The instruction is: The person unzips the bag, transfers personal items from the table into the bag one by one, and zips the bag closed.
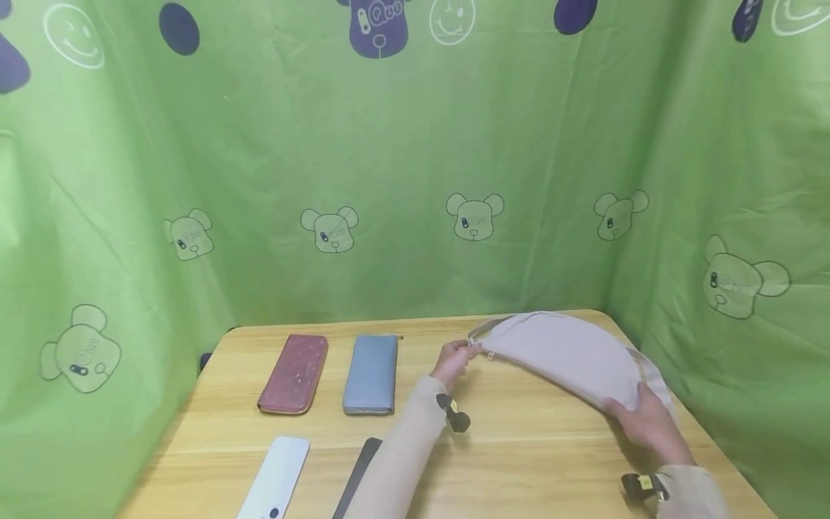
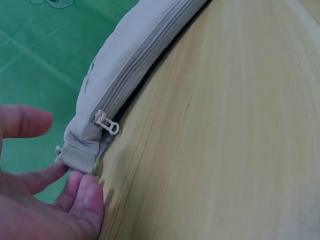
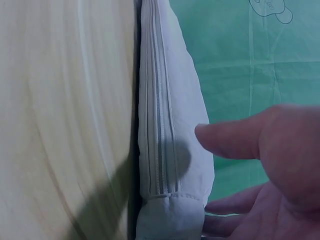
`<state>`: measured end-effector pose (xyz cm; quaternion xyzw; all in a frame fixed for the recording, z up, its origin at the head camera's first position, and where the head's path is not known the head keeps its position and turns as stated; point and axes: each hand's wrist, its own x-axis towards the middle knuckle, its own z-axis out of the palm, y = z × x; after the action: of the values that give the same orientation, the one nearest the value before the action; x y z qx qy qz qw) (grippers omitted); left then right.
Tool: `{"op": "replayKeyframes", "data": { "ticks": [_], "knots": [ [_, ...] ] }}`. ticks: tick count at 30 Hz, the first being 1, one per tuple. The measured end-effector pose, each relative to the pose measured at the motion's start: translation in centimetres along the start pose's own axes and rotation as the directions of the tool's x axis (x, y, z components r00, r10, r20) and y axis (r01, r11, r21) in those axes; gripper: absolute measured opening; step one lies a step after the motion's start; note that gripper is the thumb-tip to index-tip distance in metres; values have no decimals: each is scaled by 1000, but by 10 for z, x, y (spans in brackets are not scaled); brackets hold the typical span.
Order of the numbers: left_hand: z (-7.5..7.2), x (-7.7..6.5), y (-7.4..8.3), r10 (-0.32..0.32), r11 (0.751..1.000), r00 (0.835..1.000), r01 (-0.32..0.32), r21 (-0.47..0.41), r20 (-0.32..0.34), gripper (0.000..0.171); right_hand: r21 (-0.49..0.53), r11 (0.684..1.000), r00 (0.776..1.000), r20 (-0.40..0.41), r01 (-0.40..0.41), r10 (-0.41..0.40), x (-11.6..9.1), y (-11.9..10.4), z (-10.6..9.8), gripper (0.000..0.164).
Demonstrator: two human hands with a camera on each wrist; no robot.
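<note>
Head view: I'm seeing the pale bag (image 1: 564,353) lying at right of frame, its zip (image 2: 132,74) looking closed. The left hand (image 1: 454,362) is touching the end webbing (image 2: 77,159) with its fingertips, thumb standing apart; the right hand (image 1: 651,425) is spreading loosely at the other end — neither is gripping, I'm judging. Handling is looking unfinished — the maroon wallet (image 1: 295,373) and blue wallet (image 1: 371,375) are lying untouched, left of centre.

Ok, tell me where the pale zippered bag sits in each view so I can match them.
Head: the bag is right of centre, in the lower half.
Left wrist: it slants from left of centre up to the top edge.
Right wrist: it runs top to bottom through the middle.
Shared landmark: the wooden tabletop.
</note>
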<state>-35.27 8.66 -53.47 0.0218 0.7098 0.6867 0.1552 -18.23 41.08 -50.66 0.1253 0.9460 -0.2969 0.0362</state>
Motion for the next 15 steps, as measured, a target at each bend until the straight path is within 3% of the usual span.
{"op": "replayKeyframes", "data": {
  "ticks": [8, 15],
  "knots": [
    [-3, -9, -1, 11, 999, 997, -8, 45, -72, 40, 44, 999, 1000, -2, -21, 21, 0, -4, -1, 92],
    [-9, -14, 0, 40, 998, 994, -35, 46, -103, 28, 21, 1000, 1000, -29, 14, -13, -1, -4, -5, 84]
  ]
}}
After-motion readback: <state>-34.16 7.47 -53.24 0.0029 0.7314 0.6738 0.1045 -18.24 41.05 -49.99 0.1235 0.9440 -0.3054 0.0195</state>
